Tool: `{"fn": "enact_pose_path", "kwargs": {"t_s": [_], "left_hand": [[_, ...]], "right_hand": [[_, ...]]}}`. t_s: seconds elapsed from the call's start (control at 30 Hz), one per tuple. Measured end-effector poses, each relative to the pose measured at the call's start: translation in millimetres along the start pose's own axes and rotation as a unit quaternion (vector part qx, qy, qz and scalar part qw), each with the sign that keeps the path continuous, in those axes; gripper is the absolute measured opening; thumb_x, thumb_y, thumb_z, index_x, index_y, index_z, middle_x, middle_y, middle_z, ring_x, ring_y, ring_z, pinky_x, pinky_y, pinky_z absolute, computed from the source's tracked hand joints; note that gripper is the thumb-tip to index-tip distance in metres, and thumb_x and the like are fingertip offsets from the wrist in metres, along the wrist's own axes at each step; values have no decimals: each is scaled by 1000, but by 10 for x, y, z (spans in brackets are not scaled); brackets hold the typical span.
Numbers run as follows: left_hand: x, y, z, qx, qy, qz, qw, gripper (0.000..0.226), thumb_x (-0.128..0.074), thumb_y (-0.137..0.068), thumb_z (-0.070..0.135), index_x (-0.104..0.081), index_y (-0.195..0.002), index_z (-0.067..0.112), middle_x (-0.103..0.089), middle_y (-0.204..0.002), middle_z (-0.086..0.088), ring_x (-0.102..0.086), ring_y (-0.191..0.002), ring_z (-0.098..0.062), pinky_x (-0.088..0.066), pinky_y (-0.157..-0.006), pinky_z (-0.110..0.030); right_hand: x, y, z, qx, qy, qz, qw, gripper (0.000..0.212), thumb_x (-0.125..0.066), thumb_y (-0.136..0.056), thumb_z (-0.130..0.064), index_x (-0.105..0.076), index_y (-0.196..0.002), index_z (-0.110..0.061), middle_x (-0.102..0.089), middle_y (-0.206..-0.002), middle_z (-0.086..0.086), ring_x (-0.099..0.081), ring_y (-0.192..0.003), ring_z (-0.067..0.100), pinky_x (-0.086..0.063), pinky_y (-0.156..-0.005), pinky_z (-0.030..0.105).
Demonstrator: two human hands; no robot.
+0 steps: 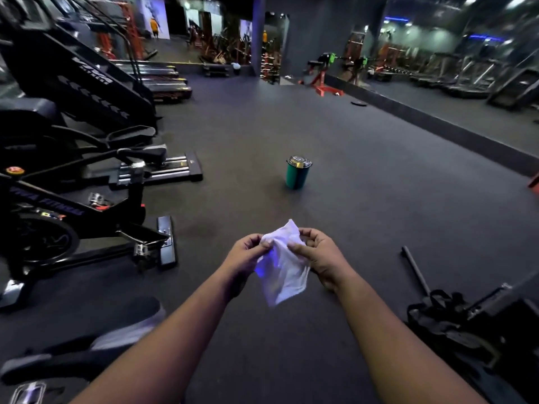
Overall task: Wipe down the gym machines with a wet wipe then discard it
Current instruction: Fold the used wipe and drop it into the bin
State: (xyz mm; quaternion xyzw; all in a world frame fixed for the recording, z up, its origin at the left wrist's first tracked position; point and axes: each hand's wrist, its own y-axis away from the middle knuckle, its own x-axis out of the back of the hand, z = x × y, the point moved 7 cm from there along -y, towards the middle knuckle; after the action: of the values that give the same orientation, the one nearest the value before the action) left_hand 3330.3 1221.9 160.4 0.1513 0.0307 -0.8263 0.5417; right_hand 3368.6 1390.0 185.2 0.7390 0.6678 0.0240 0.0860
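A white wet wipe (pixel 284 272) hangs crumpled between both hands in the lower middle of the head view. My left hand (pixel 246 253) pinches its upper left edge, and my right hand (pixel 320 258) pinches its upper right edge. A small green bin with a dark swing lid (pixel 297 172) stands upright on the floor ahead, well beyond my hands. A black exercise bike (pixel 67 217) stands to my left, with more black machines (pixel 75 83) lined up behind it.
Dark rubber floor (pixel 364 185) spreads ahead and to the right. A black bar and strapped equipment (pixel 455 313) lie at the lower right. A padded seat (pixel 96 342) is at the lower left. A mirror wall (pixel 455 68) runs along the right, with red racks far back.
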Motion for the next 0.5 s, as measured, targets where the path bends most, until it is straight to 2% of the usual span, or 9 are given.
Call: {"fn": "enact_pose_path", "kwargs": {"t_s": [0.1, 0.2, 0.3, 0.37, 0.43, 0.5], "left_hand": [[234, -426, 82, 15, 58, 50, 997, 13, -61, -102, 20, -67, -103, 8, -71, -91, -8, -65, -77, -18, -53, -71, -33], [434, -777, 78, 30, 79, 74, 994, 11, -59, -103, 19, -66, -101, 10, -70, -87, -8, -64, -77, -20, -53, -77, -38], [562, -1043, 91, 29, 51, 108, 992, 11, -60, -103, 18, -64, -94, 13, -67, -77, 1, -59, -68, -12, -49, -62, -28], [610, -1222, 61, 36, 41, 111, 992, 10, -63, -101, 19, -65, -94, 13, -68, -78, 1, -59, -68, -14, -48, -60, -28], [590, -1404, 60, 50, 37, 85, 994, 12, -71, -94, 26, -69, -95, 14, -69, -84, -3, -60, -74, -18, -47, -62, -29], [521, -1625, 41, 83, 27, 39, 995, 24, -72, -91, 37, -73, -102, 15, -70, -90, -6, -63, -76, -18, -48, -62, -29]], "right_hand": [[7, -384, 140, -64, 85, -6, 994, 24, -80, -86, -17, -68, -105, -9, -72, -87, 6, -59, -71, 16, -45, -58, 26], [83, -737, 170, -74, 97, 40, 992, 8, -70, -94, -20, -68, -93, -13, -68, -79, 5, -58, -71, 17, -48, -59, 25], [142, -1051, 149, -68, -21, 73, 995, 8, -61, -100, -16, -66, -95, -11, -70, -87, 12, -63, -80, 24, -56, -76, 38], [154, -1239, 138, -66, -103, 72, 990, 8, -59, -100, -15, -65, -101, -10, -71, -96, 15, -66, -81, 24, -56, -80, 39], [195, -1439, 106, -62, -145, 75, 985, 16, -60, -99, -17, -65, -111, -9, -70, -105, 18, -66, -87, 26, -54, -78, 37], [260, -1669, 90, -62, -155, 77, 983, 23, -62, -98, -17, -65, -118, -7, -72, -110, 17, -67, -94, 28, -53, -79, 37]]}}
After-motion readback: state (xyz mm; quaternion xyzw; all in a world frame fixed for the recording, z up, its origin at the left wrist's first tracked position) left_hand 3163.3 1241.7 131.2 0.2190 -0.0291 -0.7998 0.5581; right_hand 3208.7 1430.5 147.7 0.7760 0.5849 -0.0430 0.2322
